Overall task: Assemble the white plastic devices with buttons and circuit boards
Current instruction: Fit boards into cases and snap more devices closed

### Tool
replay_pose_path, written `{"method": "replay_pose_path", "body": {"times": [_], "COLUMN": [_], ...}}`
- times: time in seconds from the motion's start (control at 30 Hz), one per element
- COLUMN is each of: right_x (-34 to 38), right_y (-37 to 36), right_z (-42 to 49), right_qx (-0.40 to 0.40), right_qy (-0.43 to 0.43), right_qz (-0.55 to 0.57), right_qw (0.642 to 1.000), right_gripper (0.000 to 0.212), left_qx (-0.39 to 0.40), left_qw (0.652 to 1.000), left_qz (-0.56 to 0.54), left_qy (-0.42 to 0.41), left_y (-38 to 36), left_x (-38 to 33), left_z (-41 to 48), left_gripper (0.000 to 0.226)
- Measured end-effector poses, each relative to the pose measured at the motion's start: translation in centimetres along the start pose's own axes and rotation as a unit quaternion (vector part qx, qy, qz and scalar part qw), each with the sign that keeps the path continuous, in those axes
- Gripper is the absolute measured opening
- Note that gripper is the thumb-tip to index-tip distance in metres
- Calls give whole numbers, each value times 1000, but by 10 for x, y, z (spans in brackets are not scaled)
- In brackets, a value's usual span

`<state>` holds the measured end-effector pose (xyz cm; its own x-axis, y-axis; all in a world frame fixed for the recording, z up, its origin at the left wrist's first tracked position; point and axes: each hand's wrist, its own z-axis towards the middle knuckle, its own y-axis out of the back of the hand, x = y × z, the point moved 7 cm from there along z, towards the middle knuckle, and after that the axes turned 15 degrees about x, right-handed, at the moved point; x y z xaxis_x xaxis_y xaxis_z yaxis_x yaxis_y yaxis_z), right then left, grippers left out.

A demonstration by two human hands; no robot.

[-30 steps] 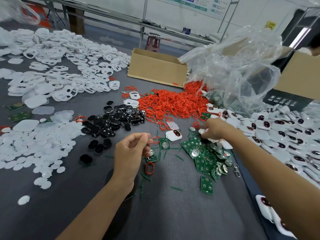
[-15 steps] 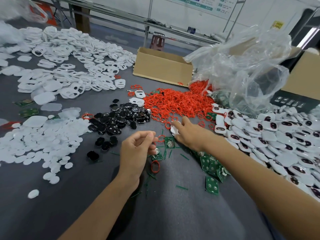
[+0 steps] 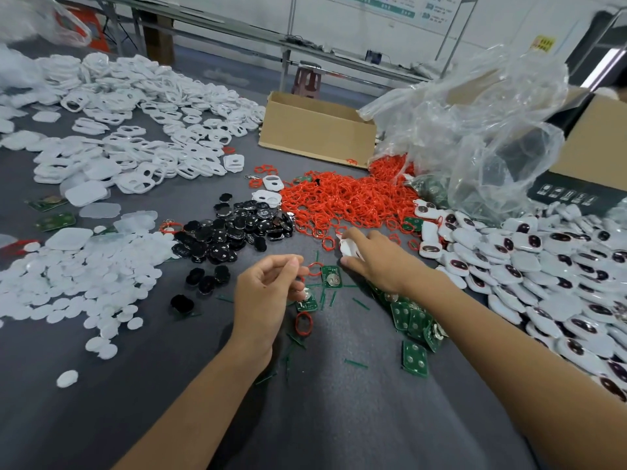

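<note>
Left hand (image 3: 268, 293): over the grey tabletop (image 3: 339, 418), fingers curled, thumb meeting fingertips; what it pinches, cannot tell.
Loose beside it: one red rubber ring (image 3: 303, 323); one green circuit board (image 3: 331, 276) bearing a coin cell.
Right hand (image 3: 376, 259): grips one white plastic shell (image 3: 349, 247).
Heaps, uncountable: black buttons (image 3: 237, 228), red ring pile (image 3: 346, 201), finished white devices (image 3: 543, 266).
Containers: two cardboard boxes (image 3: 315, 130), insides hidden; one clear plastic bag (image 3: 475, 130), green boards (image 3: 429, 189) showing through.
</note>
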<state>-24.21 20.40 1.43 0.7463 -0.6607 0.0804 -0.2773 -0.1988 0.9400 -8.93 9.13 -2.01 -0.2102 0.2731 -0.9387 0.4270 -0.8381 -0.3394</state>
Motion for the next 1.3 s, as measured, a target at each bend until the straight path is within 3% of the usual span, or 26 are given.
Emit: {"method": "replay_pose_path", "body": {"times": [0.17, 0.27, 0.4, 0.53, 0.6, 0.7, 0.8, 0.87, 0.97, 1.07, 1.2, 1.3], "right_x": [-28, -106, -214, -284, -299, -285, -214, -150, -42, 48, 101, 100], "right_y": [20, 31, 35, 24, 18, 22, 34, 28, 2, -22, -28, -28], "right_z": [-70, -120, -171, -182, -179, -169, -148, -132, -112, -95, -61, -44], "right_qx": [-95, -137, -212, -197, -157, -130, -196, -216, -179, -143, -109, -56], "right_qy": [34, -77, -265, -353, -389, -417, -306, -199, -4, 130, 157, 119], "right_qz": [37, 58, 76, 141, 165, 49, -49, -9, 76, 99, 87, 36], "right_qw": [994, 986, 938, 904, 893, 898, 930, 956, 981, 976, 978, 991], "right_gripper": [49, 48, 48, 48, 62, 75, 60, 50, 36, 30, 48, 38], "left_qx": [0, 2, -1, -1, -3, -12, -16, -16, -27, -80, -126, -135], "left_qw": [1000, 1000, 1000, 1000, 1000, 1000, 1000, 999, 999, 995, 987, 985], "left_qz": [-12, -1, 12, 16, 13, -2, -20, -26, -33, -7, 23, 18], "left_qy": [1, -2, -7, -13, -16, -13, -10, -11, -17, -51, -96, -108], "left_y": [1, 1, 2, -1, 0, 2, 3, 3, 6, 15, 21, 23], "left_x": [1, 2, 1, 0, -1, -1, 1, 1, 1, -6, -17, -19], "left_z": [1, 0, 1, 1, 1, 1, 3, 4, 3, -1, -10, -14], "left_gripper": [15, 14, 15, 15, 15, 18, 22, 26, 32, 38, 39, 40]}}
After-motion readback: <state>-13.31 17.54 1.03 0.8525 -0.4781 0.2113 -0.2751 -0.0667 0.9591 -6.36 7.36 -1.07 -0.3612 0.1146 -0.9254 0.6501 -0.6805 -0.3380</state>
